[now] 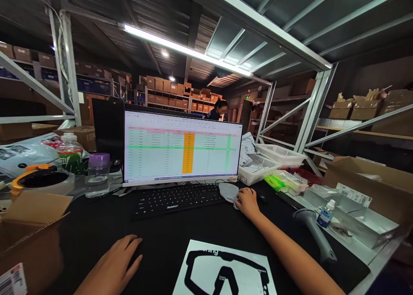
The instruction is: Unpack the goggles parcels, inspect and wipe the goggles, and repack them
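Right hand [249, 203]: placed just beyond the right end of the keyboard [176, 200], palm down, fingers bent onto the edge of a grey pad [228, 191]. Whether the pad is gripped or merely touched cannot be told. The pad is set against the keyboard's right end.

Left hand [118, 260]: held palm down on the near side of the keyboard, toward its left end, over a black mat [155, 239]. Fingers loosely spread, thumb apart; nothing is grasped.

A white box [200, 265], printed with dark goggles, is laid between the forearms, on the near side of the keyboard, cut off by the lower edge of view.

Directly behind the keyboard, a monitor [180, 146] is stood; a spreadsheet is shown, with one column filled orange and one row green.

Left of the keyboard: a purple-lidded bottle [97, 181] and, farther out, a roll of tape [64, 183]. Nearer, an open carton [32, 243] is seen.

Right of the keyboard, well apart: a grey scanner [318, 237], then a small bottle [325, 215]. White baskets [258, 170] are placed behind and to the right.

Far behind the keyboard, a person [213, 113] is partly hidden by the monitor; shelves [167, 96] are stacked with boxes.
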